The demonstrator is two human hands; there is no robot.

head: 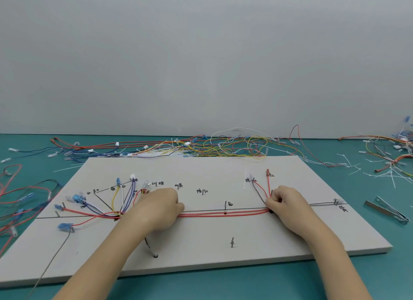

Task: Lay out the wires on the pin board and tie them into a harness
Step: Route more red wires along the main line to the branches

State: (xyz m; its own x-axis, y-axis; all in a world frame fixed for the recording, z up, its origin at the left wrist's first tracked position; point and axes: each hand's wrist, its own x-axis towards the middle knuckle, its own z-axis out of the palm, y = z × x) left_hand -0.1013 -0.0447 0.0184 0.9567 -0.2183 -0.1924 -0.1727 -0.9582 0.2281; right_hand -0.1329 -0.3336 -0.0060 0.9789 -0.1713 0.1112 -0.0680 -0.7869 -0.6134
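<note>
A white pin board (201, 250) lies on the teal table, with hand-drawn lines, labels and short pins. A bundle of red wires (223, 213) runs along the board's horizontal line. My left hand (158, 208) grips the bundle at its left part, fingers curled round it. My right hand (283, 204) pinches the same wires at the right bend, where red and dark strands (260, 191) turn up toward two labelled pins. Left of my left hand, several coloured wires (116, 201) with blue and clear connectors fan out across the board.
Loose wires (223, 146) of many colours are heaped behind the board, with more at the far left (20, 199) and far right (397, 152). White cable ties (384, 174) lie scattered at the right. A metal cutter (391, 211) rests right of the board.
</note>
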